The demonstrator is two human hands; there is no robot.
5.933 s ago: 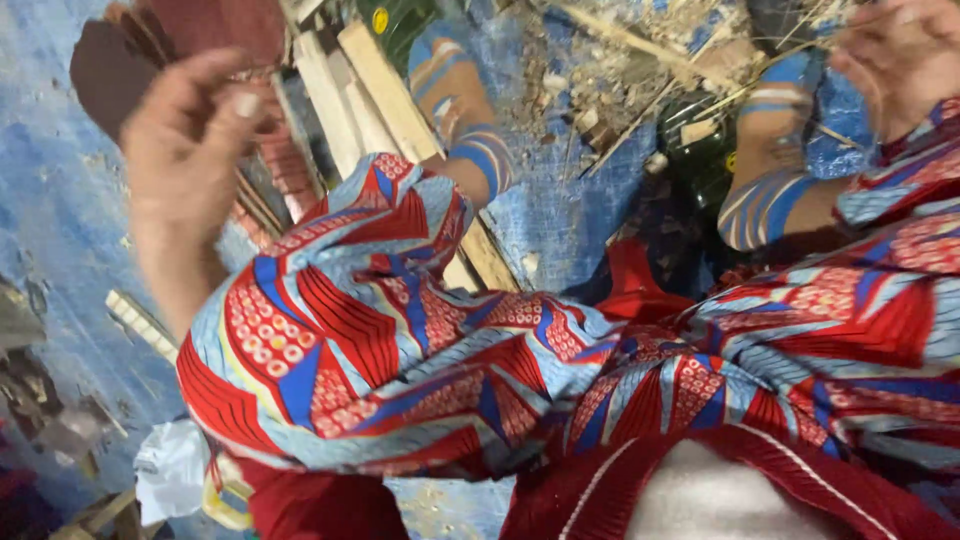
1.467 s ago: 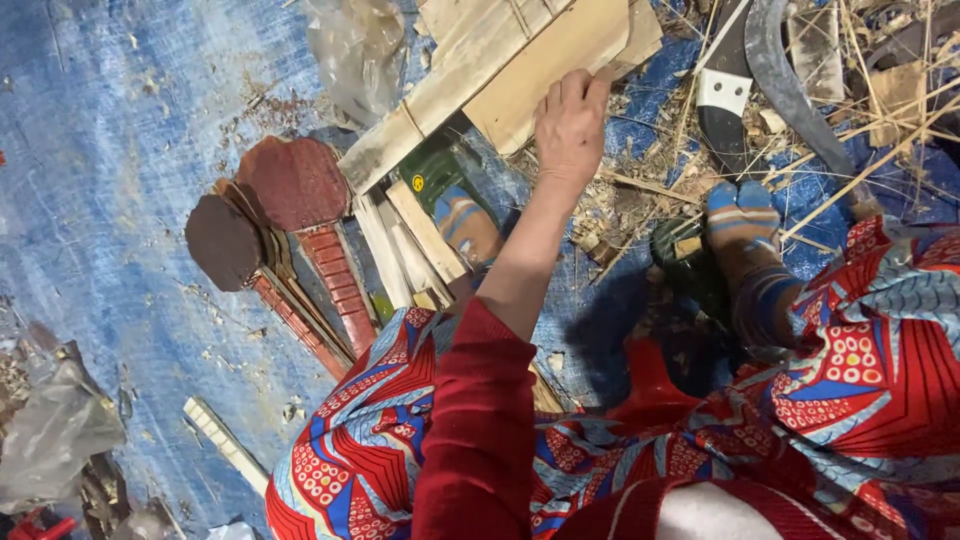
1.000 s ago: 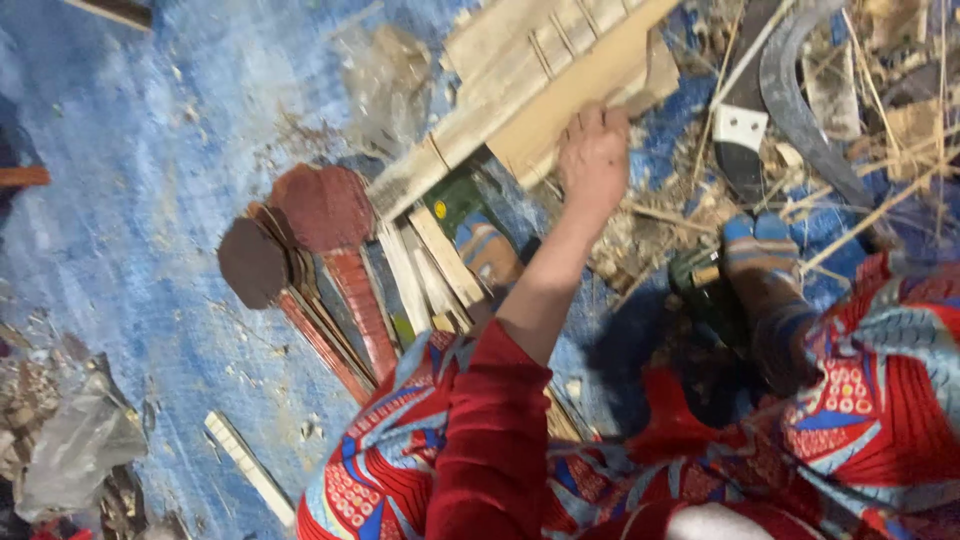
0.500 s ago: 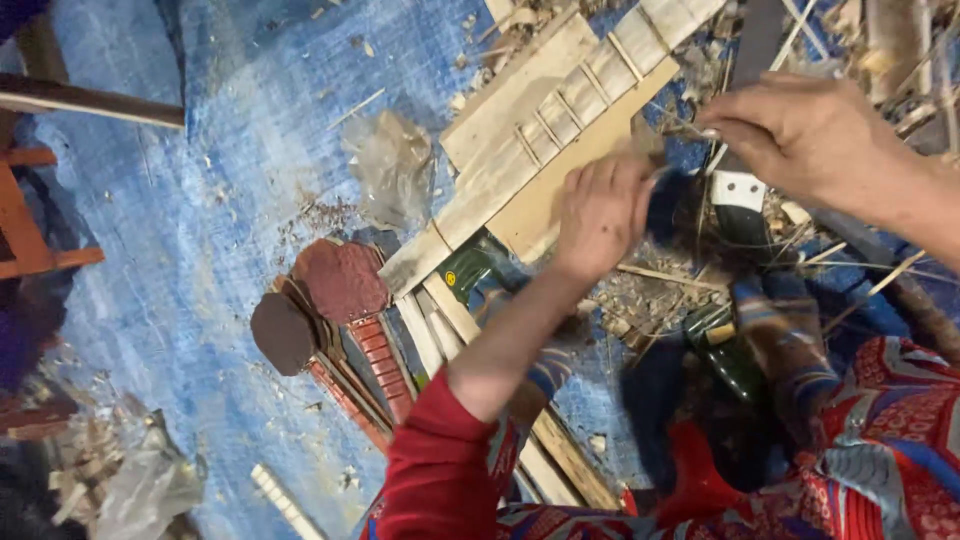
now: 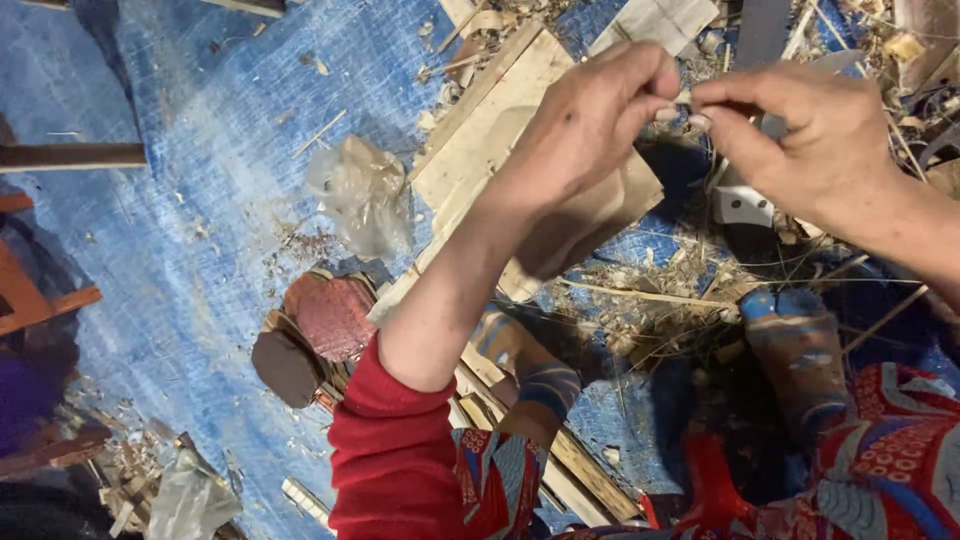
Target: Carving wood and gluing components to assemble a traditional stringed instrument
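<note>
In the upper right of the frame the left hand [image 5: 590,120] and the right hand [image 5: 810,135] meet fingertip to fingertip, both pinched narrow on a small pale piece [image 5: 684,98] held between them; it is too small to tell what it is. Below and behind the hands lies a flat wooden panel [image 5: 500,120], running from upper centre down toward the middle, partly hidden by the left forearm in its red sleeve [image 5: 395,460]. A crumpled clear plastic bag [image 5: 362,192] lies just left of the panel on the blue tarp [image 5: 200,200] that covers the floor. Near the centre left, two round brown paddle-shaped pieces [image 5: 310,335] rest beside a bundle of wooden slats [image 5: 570,470]. Two feet in striped socks [image 5: 785,340] sit in the lower right among dry straw and wood shavings [image 5: 650,320]. A white metal bracket [image 5: 740,205] shows just under the right hand.
</note>
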